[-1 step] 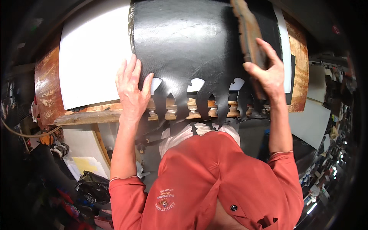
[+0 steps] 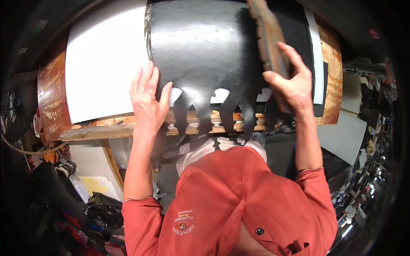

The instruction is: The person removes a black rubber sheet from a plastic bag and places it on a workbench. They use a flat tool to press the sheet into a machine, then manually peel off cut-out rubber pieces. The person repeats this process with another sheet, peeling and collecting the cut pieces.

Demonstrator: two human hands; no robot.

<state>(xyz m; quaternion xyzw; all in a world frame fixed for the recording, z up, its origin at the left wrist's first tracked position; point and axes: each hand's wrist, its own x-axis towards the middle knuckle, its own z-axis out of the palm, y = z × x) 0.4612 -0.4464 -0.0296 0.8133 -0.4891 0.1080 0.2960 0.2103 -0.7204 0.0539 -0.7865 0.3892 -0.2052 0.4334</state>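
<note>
A sheet of black leather lies on a white board, its near edge cut into several jagged strips that hang over the bench edge. My left hand rests flat at the leather's left near corner, fingers spread and thumb on the black surface. On the right, my right hand grips a long, narrow, rust-brown cutting die, thumb on its left side and fingers on its right. The die stands lengthwise over the leather and casts a dark shadow to its left. Its lower face is hidden.
A rough wooden rail runs along the bench's near edge. Reddish-brown wood shows at the far left. Below left are a black plastic bag and leaning pale boards. Cluttered shelves line the right side.
My right hand and the cutting die have shifted slightly left over the leather. My left hand stays in nearly the same place.
</note>
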